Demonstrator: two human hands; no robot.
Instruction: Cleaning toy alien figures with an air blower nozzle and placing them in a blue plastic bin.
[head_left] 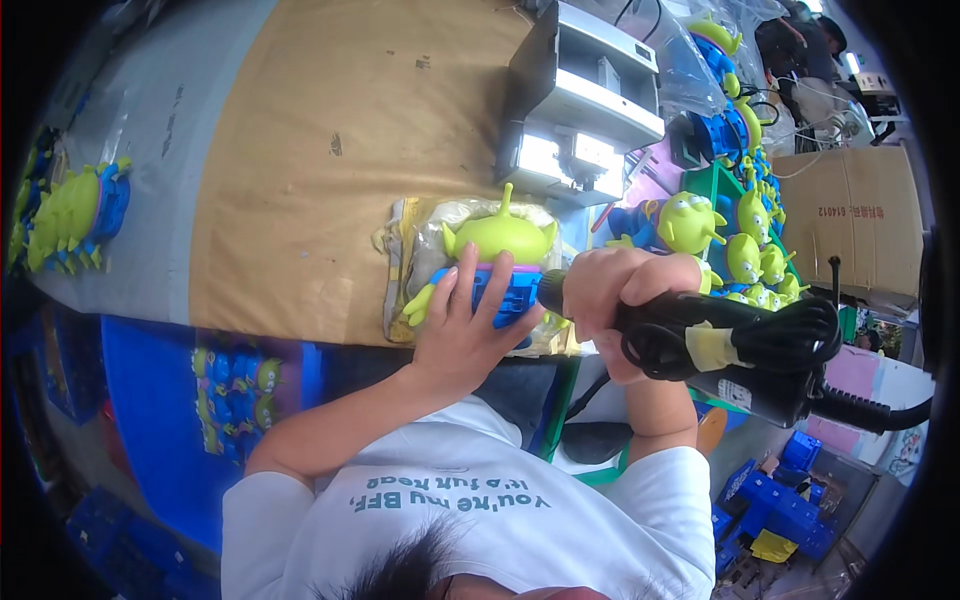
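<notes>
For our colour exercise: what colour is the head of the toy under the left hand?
Lime green toy head, seen best in the head view.

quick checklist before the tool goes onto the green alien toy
1. Green three-eyed alien toy with blue body lying flat on the padded spot of the brown cardboard-covered bench: ok.
2. Left hand pressing down on the toy's blue body, fingers spread: ok.
3. Right hand wrapped firmly round the black corded power tool: ok.
4. Tool tip lined up with the toy: cannot tell, the tip is hidden between the two hands.
5. Left fingers apart from the tool tip: not ok, they lie right beside it.
6. Black cable bundle free of the pile of finished green toys: ok.
</notes>
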